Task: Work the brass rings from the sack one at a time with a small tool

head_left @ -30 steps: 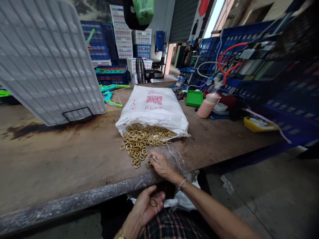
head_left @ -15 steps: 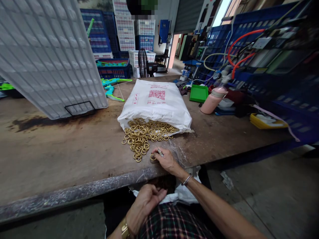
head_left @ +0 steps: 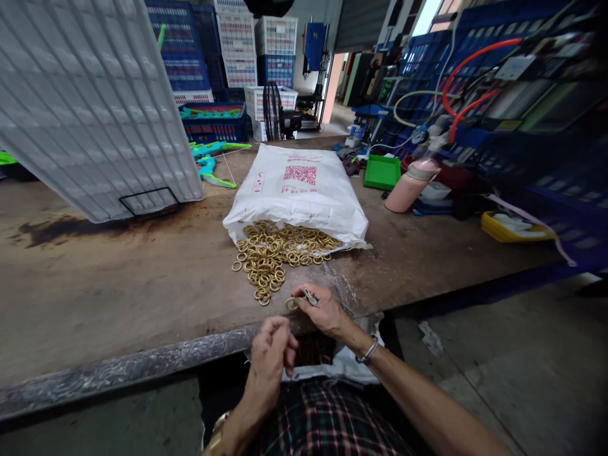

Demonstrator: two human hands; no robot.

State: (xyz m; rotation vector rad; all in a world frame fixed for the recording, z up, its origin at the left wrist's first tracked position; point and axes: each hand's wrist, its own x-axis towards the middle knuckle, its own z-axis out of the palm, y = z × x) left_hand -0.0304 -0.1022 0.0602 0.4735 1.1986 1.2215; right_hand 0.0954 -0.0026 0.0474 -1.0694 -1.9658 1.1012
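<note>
Gold rings [head_left: 268, 264] spilling onto the tabletop [head_left: 118, 291], hands right there
So, white ribbed crate [head_left: 95, 114] standing at left, toy bow [head_left: 208, 166], then the rings at the white sack's [head_left: 299, 183] mouth; left hand [head_left: 273, 347] half-curled, can't tell if it's got anything; right hand [head_left: 323, 311] pinched on a single ring [head_left: 291, 304], small metal piece [head_left: 310, 297] at its fingers; pink bottle [head_left: 409, 189] further right.
</note>
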